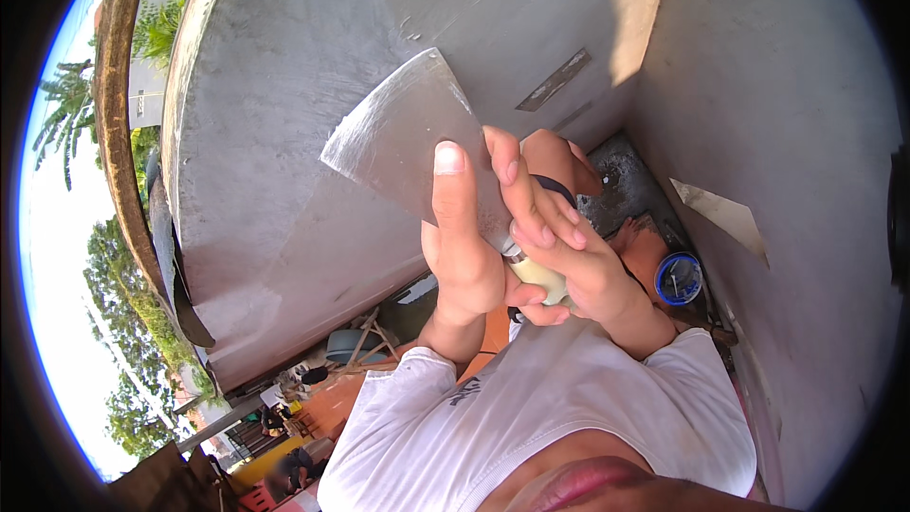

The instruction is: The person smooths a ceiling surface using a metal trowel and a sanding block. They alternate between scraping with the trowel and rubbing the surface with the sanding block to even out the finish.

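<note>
A putty knife (408,147) with a wide, flared metal blade and a pale yellow handle is held up in front of my chest. My right hand (592,270) is closed around its handle, with the forefinger stretched along the blade near the collar. My left hand (464,256) grips the blade from the other side. Its thumb lies flat on the blade face, while its other fingers are hidden behind the metal. Whitish residue streaks the blade toward its broad edge, which points up and left, close to the grey wall (275,85).
A second grey wall (777,114) meets the first in a corner on my right. Low there stands a blue-rimmed bucket (679,278) beside my bare foot. A wooden frame (372,337) and a grey basin (349,346) lie lower left; a person (292,469) is farther back.
</note>
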`<state>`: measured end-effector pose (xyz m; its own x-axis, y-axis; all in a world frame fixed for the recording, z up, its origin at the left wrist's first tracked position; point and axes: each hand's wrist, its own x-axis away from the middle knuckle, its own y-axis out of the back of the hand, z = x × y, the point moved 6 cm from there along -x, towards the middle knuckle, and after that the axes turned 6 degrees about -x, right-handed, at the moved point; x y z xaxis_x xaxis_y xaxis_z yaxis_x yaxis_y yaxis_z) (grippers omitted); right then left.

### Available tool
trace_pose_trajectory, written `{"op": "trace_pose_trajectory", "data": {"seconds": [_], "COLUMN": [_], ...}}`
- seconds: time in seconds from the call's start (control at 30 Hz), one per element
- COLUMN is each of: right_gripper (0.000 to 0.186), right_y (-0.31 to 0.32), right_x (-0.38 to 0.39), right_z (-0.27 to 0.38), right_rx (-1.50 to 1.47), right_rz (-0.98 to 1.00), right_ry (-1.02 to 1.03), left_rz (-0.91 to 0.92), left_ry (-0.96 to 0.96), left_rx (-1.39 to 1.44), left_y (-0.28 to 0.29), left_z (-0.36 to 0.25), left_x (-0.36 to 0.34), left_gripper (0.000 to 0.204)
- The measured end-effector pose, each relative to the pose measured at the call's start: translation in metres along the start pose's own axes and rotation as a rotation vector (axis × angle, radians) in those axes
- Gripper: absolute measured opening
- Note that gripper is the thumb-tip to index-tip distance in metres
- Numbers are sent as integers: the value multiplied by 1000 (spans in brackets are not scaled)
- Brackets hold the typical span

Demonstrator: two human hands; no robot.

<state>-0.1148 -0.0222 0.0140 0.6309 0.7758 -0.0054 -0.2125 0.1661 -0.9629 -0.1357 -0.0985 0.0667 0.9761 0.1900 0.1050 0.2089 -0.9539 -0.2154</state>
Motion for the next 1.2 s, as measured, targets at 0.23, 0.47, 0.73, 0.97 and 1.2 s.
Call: {"op": "trace_pose_trajectory", "data": {"seconds": [0.23, 0.47, 0.73, 0.97, 1.2], "right_gripper": [22, 30, 24, 9, 22], "right_y": [-9, -6, -23, -28, -37], "right_x": [-7, -1, 2, 4, -2], "right_z": [10, 21, 25, 32, 48], "right_rx": [-161, 233, 14, -77, 1], "right_rz": [295, 213, 34, 45, 176], "right_ry": [33, 206, 3, -53, 28], "left_rz": [-11, -94, -60, -53, -124], "left_ry": [-90, -135, -118, -130, -179], "left_rx": [98, 57, 4, -8, -49], "left_y": [-12, -16, -16, -26, -41], "left_z": [-25, -31, -25, -32, -61], "left_x": [-9, -7, 0, -2, -8], "left_gripper": [54, 52, 48, 47, 50]}}
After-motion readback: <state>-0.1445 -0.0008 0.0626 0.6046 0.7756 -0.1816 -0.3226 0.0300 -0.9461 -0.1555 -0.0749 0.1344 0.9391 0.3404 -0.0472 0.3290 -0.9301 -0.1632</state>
